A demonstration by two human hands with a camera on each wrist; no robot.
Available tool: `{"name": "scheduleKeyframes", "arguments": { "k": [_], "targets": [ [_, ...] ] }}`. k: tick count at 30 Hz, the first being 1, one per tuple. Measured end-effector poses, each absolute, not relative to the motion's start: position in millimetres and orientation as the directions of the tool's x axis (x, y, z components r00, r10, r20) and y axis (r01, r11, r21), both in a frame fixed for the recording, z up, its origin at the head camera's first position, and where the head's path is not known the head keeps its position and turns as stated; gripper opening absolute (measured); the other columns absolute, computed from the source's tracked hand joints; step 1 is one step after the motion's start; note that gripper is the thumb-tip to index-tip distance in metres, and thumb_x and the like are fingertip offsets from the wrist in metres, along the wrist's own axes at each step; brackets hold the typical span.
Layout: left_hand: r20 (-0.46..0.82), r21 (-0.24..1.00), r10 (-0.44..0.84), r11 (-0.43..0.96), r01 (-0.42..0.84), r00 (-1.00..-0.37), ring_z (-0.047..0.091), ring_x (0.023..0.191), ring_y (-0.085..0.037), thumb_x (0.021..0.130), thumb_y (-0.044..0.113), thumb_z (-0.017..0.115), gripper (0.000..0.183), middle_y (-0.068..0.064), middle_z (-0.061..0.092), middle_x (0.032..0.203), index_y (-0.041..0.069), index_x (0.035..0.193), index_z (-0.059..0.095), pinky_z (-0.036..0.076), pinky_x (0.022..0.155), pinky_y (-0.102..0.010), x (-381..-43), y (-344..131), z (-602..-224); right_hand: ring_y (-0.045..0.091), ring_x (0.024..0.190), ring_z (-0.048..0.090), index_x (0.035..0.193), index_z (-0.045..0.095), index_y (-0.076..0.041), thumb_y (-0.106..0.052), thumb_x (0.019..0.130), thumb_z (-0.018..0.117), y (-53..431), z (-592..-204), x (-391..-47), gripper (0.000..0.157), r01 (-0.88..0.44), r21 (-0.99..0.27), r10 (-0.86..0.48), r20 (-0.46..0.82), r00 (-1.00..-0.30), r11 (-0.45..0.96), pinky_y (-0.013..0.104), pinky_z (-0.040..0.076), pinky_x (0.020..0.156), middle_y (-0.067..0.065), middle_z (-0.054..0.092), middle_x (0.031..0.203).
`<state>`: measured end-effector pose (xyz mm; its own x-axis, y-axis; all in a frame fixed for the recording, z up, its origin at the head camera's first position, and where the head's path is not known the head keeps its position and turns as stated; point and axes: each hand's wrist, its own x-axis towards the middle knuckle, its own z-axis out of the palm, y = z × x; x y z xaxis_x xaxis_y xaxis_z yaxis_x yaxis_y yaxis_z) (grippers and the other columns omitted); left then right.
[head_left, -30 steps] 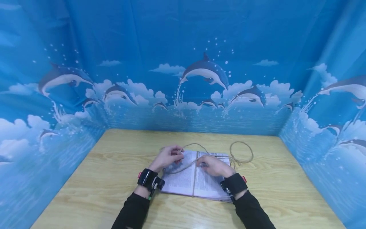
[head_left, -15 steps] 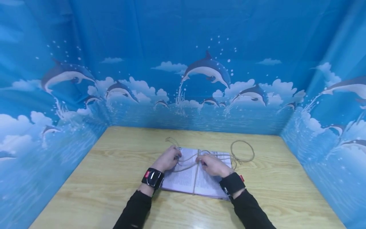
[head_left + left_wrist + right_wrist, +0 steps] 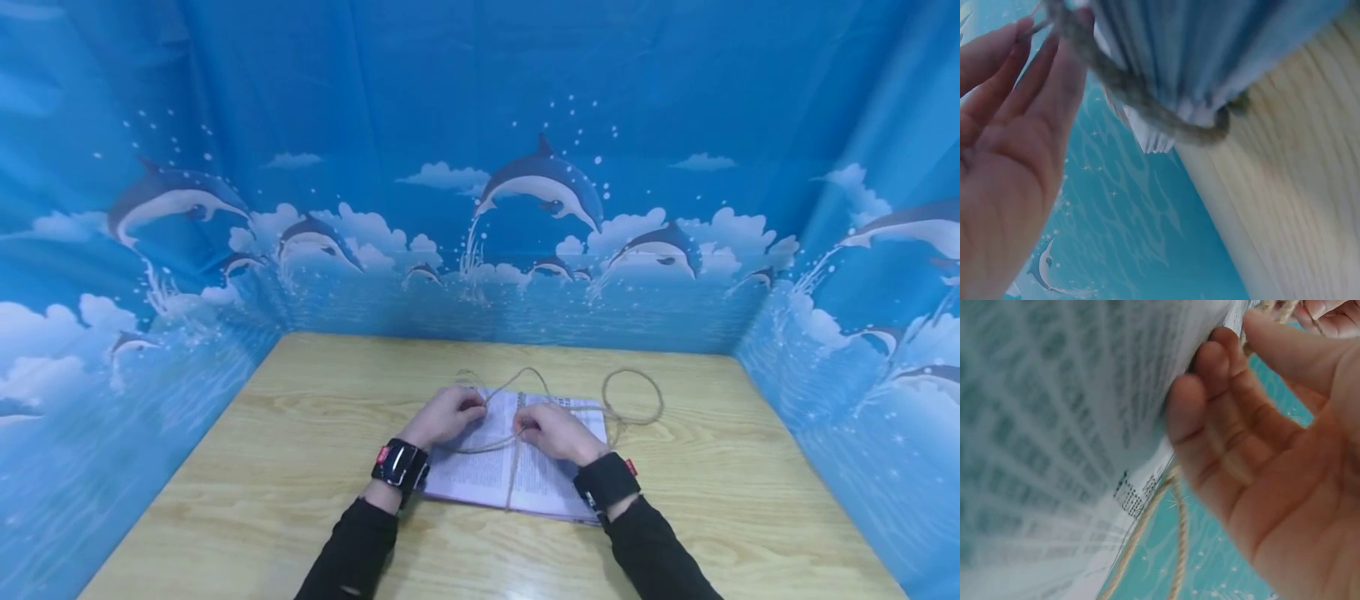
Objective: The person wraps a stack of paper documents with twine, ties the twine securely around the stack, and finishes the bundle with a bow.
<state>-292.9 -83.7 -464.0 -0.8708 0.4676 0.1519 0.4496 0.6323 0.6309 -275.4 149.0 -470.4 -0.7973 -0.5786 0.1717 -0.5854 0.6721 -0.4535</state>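
Note:
A stack of printed paper [image 3: 480,481] lies flat on the table, with a strand of twine [image 3: 512,475] running front to back across its middle. My left hand [image 3: 444,418], over the stack's left back part, pinches a thin piece of twine between thumb and fingertips. In the left wrist view a thicker-looking length of twine [image 3: 1125,87] curves past the paper's edge. Near the stack's centre my right hand [image 3: 558,433] pinches twine where the strands cross, its other fingers [image 3: 1186,403] touching the paper. The exact crossing is partly hidden by the fingers.
Loose twine arches up behind the hands, and a round loop [image 3: 632,371] of it lies on the wooden table [image 3: 712,500] right of the stack. A blue dolphin-print curtain [image 3: 420,208] encloses the back and sides.
My left hand turns and shifts slightly right, drawing the twine so that a strand rises into an arch between the hands. The right hand stays nearly in place over the middle strand.

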Motion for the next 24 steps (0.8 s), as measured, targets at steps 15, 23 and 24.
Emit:
{"name": "scheduleKeyframes", "arguments": {
  "k": [15, 23, 24],
  "targets": [
    [-0.007, 0.712, 0.579, 0.576, 0.403, -0.815, 0.062, 0.079, -0.014, 0.097, 0.013, 0.06, 0.014, -0.003, 0.07, 0.087, 0.008, 0.094, 0.073, 0.049, 0.071, -0.025, -298.5, -78.6, -461.5, 0.017, 0.083, 0.064, 0.111, 0.068, -0.004, 0.006, 0.084, 0.064, 155.7, -467.1, -280.4, 0.029, -0.477, -0.569, -0.476, 0.166, -0.864, 0.669, 0.031, 0.053, 0.076, 0.009, 0.07, 0.09],
    [-0.128, 0.805, 0.646, 0.511, 0.302, -0.753, 0.063, 0.077, -0.017, 0.099, 0.013, 0.057, 0.015, -0.01, 0.069, 0.089, 0.004, 0.097, 0.069, 0.052, 0.069, -0.028, -303.8, -69.6, -459.4, 0.012, 0.076, 0.061, 0.099, 0.071, -0.001, 0.006, 0.079, 0.066, 157.3, -467.1, -279.5, 0.022, -0.486, -0.524, -0.493, 0.137, -0.859, 0.7, 0.027, 0.051, 0.071, 0.006, 0.068, 0.083],
    [-0.141, 0.819, 0.651, 0.5, 0.282, -0.746, 0.062, 0.077, -0.018, 0.099, 0.012, 0.055, 0.015, -0.011, 0.069, 0.09, 0.002, 0.097, 0.067, 0.052, 0.069, -0.029, -304.6, -68.7, -460.1, 0.013, 0.077, 0.061, 0.101, 0.071, -0.001, 0.006, 0.079, 0.066, 156.8, -467.2, -279.5, 0.024, -0.491, -0.516, -0.498, 0.137, -0.856, 0.702, 0.027, 0.051, 0.071, 0.006, 0.069, 0.084]
  ]
}}
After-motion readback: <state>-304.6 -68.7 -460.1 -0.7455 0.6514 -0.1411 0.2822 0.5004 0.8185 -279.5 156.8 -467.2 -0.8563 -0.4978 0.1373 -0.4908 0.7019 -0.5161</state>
